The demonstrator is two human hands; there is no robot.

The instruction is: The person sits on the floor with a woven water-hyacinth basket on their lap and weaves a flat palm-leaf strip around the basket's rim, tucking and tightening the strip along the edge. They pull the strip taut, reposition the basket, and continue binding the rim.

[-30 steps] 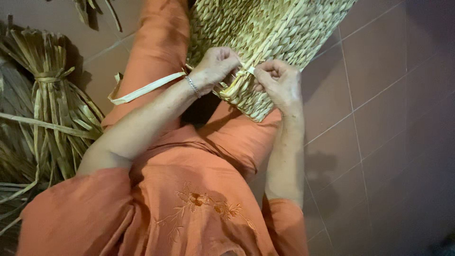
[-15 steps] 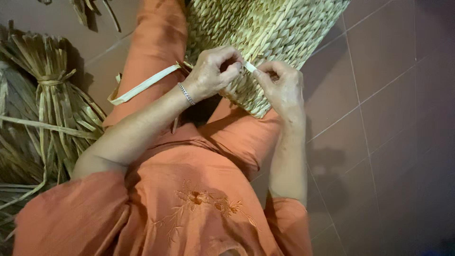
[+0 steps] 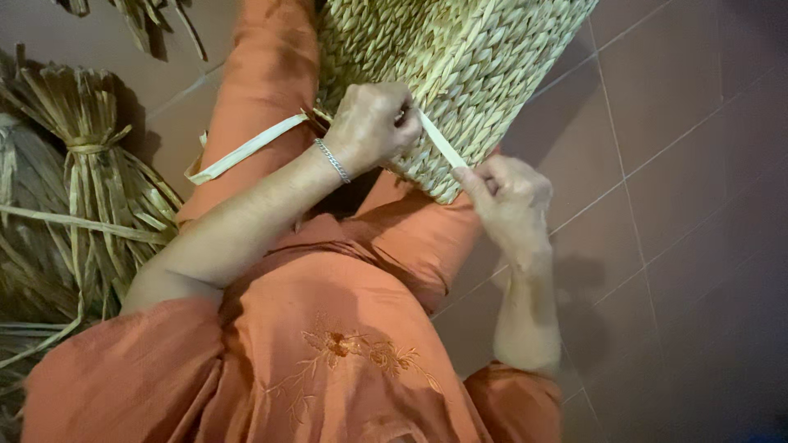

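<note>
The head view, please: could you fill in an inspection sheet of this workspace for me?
Surface: reddish tiled floor with pale grout lines.
Job's things: woven straw panel lying over the lap; a pale flat strip stretched between both hands at its lower edge.
Clutter: tied bundle of dried leaves on the floor; a pale band across the orange trouser leg.
Grippers: left hand pinches the strip's upper end against the panel, a bracelet on its wrist; right hand pulls the lower end between its fingers.
Cables: nothing seen.
Surroundings: more dried leaves at the top edge.
</note>
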